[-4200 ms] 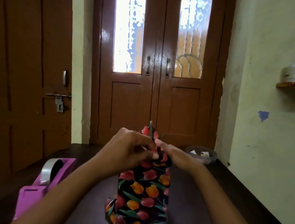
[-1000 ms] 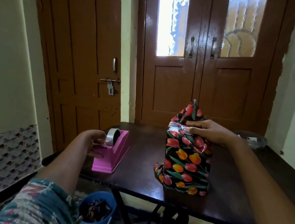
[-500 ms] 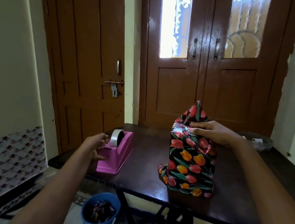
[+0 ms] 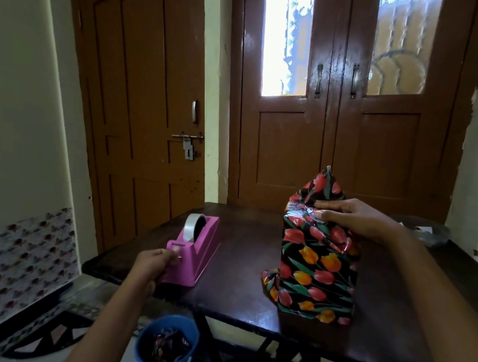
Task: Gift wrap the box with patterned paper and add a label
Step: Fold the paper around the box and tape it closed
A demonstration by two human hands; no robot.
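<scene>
1. The box (image 4: 318,267) stands upright on the dark table (image 4: 243,240), covered in patterned paper (image 4: 308,290) with red and orange tulips on black.
2. At the top of the box the paper rises to a loose pointed peak, and at the box's lower left corner a crumpled flap of paper spreads onto the table.
3. The right hand (image 4: 355,219) lies across the top of the box just under the peak. Its thumb is on the front and its fingers are over the fold, clasping the gathered paper against the box.
4. Left of the box, well apart from it on the same table, sits a pink tape dispenser (image 4: 197,250) with a roll of clear tape (image 4: 192,229) in its far half.
5. The left hand (image 4: 154,262) is further left of the box, at the dispenser's near end. Its fingers are curled and its fingertips meet at the cutter, but I cannot tell whether they pinch a tape end or only touch the plastic.
6. Below and left of the box, on the floor under the table's edge, is a blue bucket (image 4: 166,348) holding dark scraps.
7. Behind the box stands a brown double door (image 4: 327,131) with glass panes, and to the box's far right a clear bowl (image 4: 422,231) sits on the table
</scene>
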